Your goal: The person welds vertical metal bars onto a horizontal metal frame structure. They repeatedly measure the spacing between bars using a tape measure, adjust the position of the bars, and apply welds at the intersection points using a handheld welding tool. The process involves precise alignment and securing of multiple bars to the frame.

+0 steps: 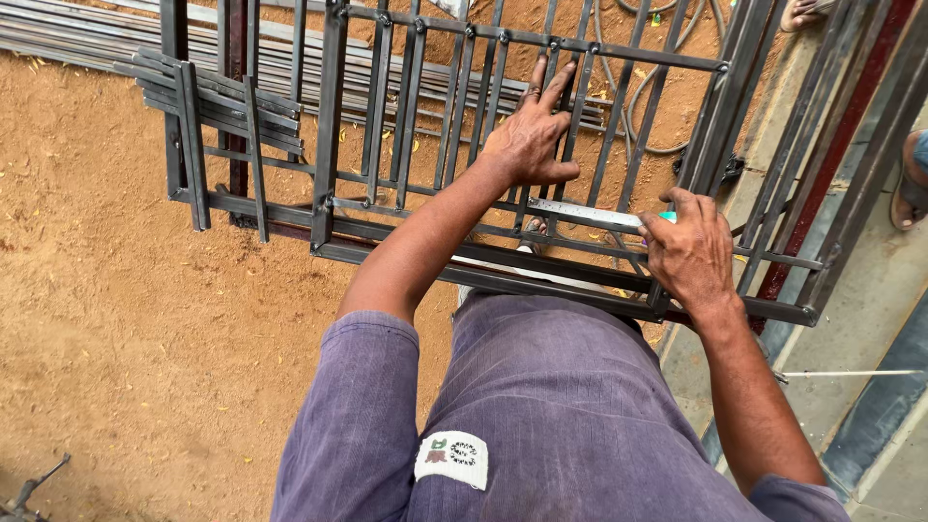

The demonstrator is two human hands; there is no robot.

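Observation:
A dark steel grille frame (338, 126) with many thin vertical bars stands upright in front of me. My left hand (530, 135) lies flat against several of its bars, fingers spread upward. My right hand (688, 253) grips a measuring tape case with a teal edge (667, 217). Its silver blade (585, 215) runs left across the bars, just under my left thumb. My purple shirt fills the lower middle of the view.
Sandy orange ground (126, 319) spreads to the left. Long steel strips (87, 39) lie bundled at the top left. A hose (643, 87) coils behind the grille. More metal frames (851, 145) lean at the right, where other people's sandalled feet (909, 184) show.

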